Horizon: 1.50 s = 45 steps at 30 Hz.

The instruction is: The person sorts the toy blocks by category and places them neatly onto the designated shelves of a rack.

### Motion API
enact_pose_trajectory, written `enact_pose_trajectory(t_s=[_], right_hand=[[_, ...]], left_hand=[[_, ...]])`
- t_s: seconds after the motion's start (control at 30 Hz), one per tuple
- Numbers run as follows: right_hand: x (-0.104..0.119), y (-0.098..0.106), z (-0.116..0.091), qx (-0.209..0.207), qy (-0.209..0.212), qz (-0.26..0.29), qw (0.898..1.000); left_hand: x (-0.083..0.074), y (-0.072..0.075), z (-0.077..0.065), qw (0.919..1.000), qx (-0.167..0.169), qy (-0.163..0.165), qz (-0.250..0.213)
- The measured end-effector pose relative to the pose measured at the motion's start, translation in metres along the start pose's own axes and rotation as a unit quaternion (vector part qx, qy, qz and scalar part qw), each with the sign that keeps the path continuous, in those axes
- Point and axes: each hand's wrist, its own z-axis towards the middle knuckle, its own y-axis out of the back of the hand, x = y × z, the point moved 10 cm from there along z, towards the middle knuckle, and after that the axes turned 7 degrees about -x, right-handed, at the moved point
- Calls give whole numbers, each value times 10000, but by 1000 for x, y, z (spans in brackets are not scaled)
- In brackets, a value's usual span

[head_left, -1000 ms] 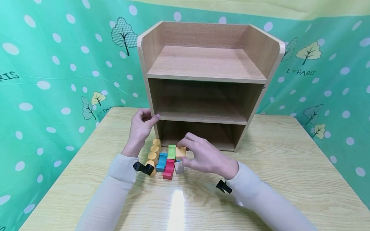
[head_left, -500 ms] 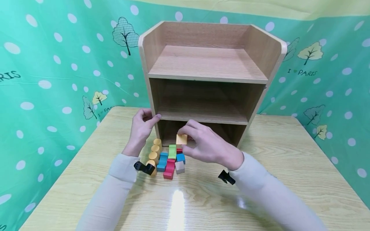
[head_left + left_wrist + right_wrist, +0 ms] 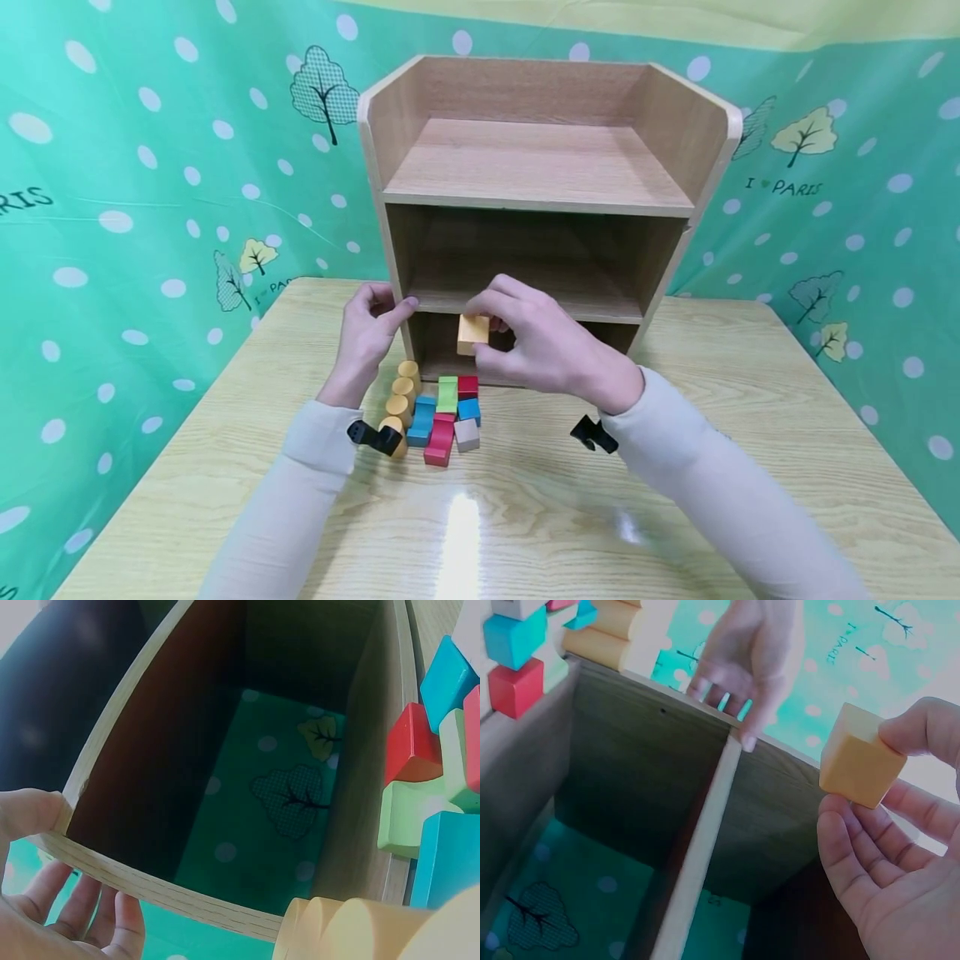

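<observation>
My right hand [image 3: 536, 346] pinches a yellow wooden cube [image 3: 472, 335] between thumb and fingers, held in the air before the lower opening of the wooden shelf unit [image 3: 532, 167]. In the right wrist view the cube [image 3: 861, 761] shows at the fingertips, apart from the shelf. My left hand [image 3: 365, 333] grips the unit's left side panel, thumb on the front edge near the middle board, fingers along the outside. Below the hands, blocks stand on the table: red [image 3: 467, 387], blue [image 3: 468, 411] and grey [image 3: 467, 435] cubes, beside green [image 3: 447, 394], blue [image 3: 421, 421] and pink [image 3: 438, 440] curved pieces.
Several yellow cylinders [image 3: 397, 407] form a row left of the blocks, close to my left forearm. The blocks stand just before the unit's base on the wooden table [image 3: 720, 500]. A green dotted curtain [image 3: 172, 167] hangs behind.
My right hand has lifted the yellow cube off the red cube and carried it up towards the shelf, uncovering the red and blue cubes. The left hand has stayed in place.
</observation>
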Motion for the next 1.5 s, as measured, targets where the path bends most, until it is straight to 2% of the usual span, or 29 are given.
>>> enact_pose_trajectory(t_s=[0.4,0.83,1.3,1.5], right_hand=[[15,34,29,-402,411,-100,9983],[25,56,60,-474,464,-89,9978],[14,69,97,-599,158,-71,9981],[3,69,117,-474,-156,-44,9987]], left_hand=[[-3,0,0,10000,-16,-9,-32],[-2,3,1,10000,-37,-53,-48],[1,-1,0,9999,99,38,8],[1,-1,0,10000,82,9,-27]])
